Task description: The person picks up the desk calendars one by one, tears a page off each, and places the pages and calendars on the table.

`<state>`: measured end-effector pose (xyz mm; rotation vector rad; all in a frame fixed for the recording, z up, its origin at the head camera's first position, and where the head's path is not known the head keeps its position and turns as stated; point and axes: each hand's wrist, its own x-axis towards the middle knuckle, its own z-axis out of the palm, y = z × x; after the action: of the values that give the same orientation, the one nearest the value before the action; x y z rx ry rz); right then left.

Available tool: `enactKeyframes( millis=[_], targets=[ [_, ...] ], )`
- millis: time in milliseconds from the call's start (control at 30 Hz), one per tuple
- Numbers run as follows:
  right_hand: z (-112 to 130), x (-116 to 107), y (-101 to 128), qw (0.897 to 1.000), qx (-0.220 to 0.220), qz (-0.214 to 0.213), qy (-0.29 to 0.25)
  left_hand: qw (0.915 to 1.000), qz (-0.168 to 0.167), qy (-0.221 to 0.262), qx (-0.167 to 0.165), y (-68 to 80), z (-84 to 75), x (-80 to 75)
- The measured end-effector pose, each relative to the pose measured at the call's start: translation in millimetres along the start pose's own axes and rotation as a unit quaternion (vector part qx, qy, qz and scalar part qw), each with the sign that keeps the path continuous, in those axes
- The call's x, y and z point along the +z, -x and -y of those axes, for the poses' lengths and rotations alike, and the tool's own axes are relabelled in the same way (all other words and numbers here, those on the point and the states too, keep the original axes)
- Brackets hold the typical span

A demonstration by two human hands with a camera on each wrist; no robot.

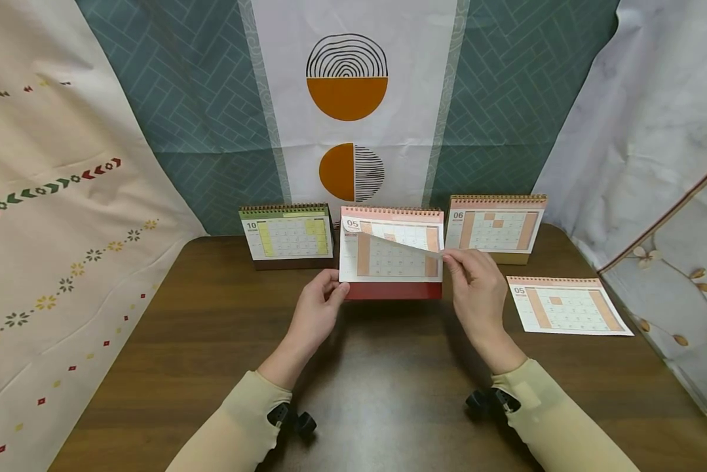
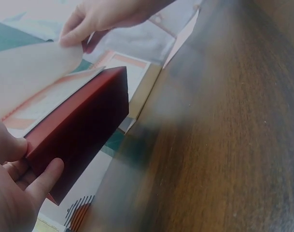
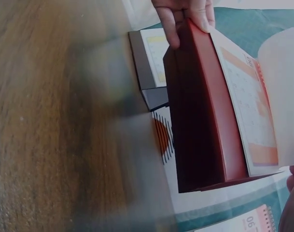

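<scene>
A desk calendar with a red base (image 1: 394, 290) is held up off the table, tilted, its coil binding at the top. My left hand (image 1: 316, 307) grips the base's lower left corner, thumb in front and fingers behind and below. My right hand (image 1: 479, 288) pinches the lower right corner of the front page (image 3: 282, 92), which curls up and away from the sheets under it. A printed 05 month grid shows below the lifted page. In the left wrist view, the dark red underside (image 2: 84, 137) of the base faces the table.
Behind on the left stands a green-topped calendar (image 1: 291, 236) marked 10. A pink-topped calendar (image 1: 495, 226) marked 06 stands at the back right. Flat on the brown table (image 1: 388, 393), to the right, lies a loose calendar sheet (image 1: 568, 307) marked 05. Patterned cloths hang around the table.
</scene>
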<state>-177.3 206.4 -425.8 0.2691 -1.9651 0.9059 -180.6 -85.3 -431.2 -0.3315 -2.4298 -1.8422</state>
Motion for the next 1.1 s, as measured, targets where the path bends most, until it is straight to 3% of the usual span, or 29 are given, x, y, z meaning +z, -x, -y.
enactKeyframes(
  millis=[367, 533, 700, 867, 1100],
  targets=[
    [3, 4, 0, 0.995, -0.065, 0.046, 0.055, 1.0000, -0.009, 0.002, -0.004, 1.0, 0.4, -3.7],
    [8, 8, -7, 0.980, -0.123, 0.086, 0.134, 1.0000, 0.000, -0.004, 0.006, -0.2, 1.3, -3.5],
    [21, 16, -22, 0.969, -0.167, 0.111, 0.146, 0.9996, 0.016, -0.016, 0.016, -0.2, 1.1, -3.8],
    [32, 24, -36, 0.974, -0.159, 0.117, 0.108, 0.9996, 0.023, -0.013, 0.009, -1.1, -0.7, -4.9],
    [42, 28, -39, 0.989, -0.117, 0.073, 0.042, 0.9990, 0.042, 0.010, -0.009, -1.2, -2.3, -5.3]
  ],
)
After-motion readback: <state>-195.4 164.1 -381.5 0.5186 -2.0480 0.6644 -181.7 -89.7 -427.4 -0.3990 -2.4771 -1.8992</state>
